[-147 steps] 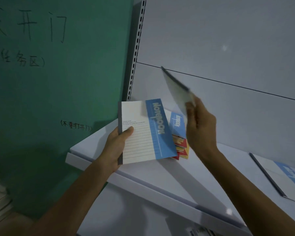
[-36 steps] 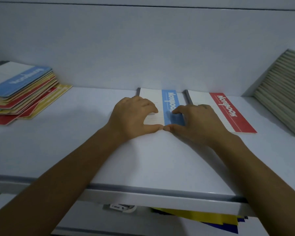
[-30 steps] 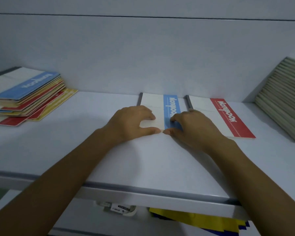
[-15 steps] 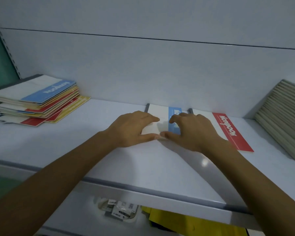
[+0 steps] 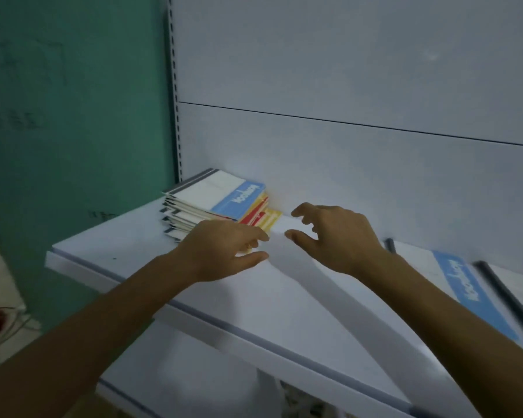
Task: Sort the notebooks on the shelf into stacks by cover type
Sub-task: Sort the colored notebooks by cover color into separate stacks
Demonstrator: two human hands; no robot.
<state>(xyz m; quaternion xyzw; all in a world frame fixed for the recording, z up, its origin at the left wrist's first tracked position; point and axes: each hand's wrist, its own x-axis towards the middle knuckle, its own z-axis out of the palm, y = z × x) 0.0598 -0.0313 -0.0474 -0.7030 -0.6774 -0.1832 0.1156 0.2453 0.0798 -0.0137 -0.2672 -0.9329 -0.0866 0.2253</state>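
Note:
A mixed stack of notebooks [image 5: 212,203], topped by a white cover with a blue band, sits at the far left of the white shelf [image 5: 254,300]; red and yellow covers stick out beneath. My left hand [image 5: 224,248] hovers just in front of the stack's right end, fingers curled and apart, holding nothing. My right hand [image 5: 335,233] is open a little to the right of the stack, above bare shelf. A blue-banded notebook [image 5: 462,282] lies flat at the right, and the dark spine of another notebook [image 5: 507,300] lies beside it.
A green wall [image 5: 73,116] with faint writing stands left of the slotted shelf upright [image 5: 174,116]. The grey back panel [image 5: 344,146] closes the shelf behind. A lower shelf [image 5: 194,372] shows below the front edge.
Both hands have left the blue-banded notebook in the middle and moved left to the mixed stack. The view has swung left with them.

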